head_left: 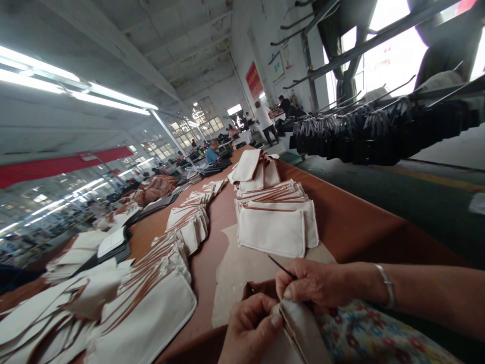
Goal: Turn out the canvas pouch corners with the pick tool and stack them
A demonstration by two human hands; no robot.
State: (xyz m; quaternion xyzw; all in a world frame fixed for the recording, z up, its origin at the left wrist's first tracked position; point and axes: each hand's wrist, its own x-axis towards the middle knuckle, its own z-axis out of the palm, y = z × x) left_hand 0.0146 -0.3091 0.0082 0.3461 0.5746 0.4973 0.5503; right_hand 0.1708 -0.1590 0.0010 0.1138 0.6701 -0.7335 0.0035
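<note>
At the table's near edge, my left hand (250, 326) pinches the edge of a cream fabric pouch (306, 326) with brown showing inside its opening. My right hand (312, 283) is closed on the same edge, close to the left fingertips. A thin, dark pointed tool (279, 264) sticks out of the right hand toward the left; its other end is hidden in the fingers, so its kind is unclear. Just beyond the hands, a stack of similar cream pouches (271, 230) stands on a beige sheet (231, 283).
A long row of overlapping cream pouches (151, 308) runs along the left of the brown-covered table (348, 212). Brown bundles (155, 189) lie farther back. At right, black pieces (364, 136) hang from a metal rack. Several people work in the background, one in a white top (263, 116).
</note>
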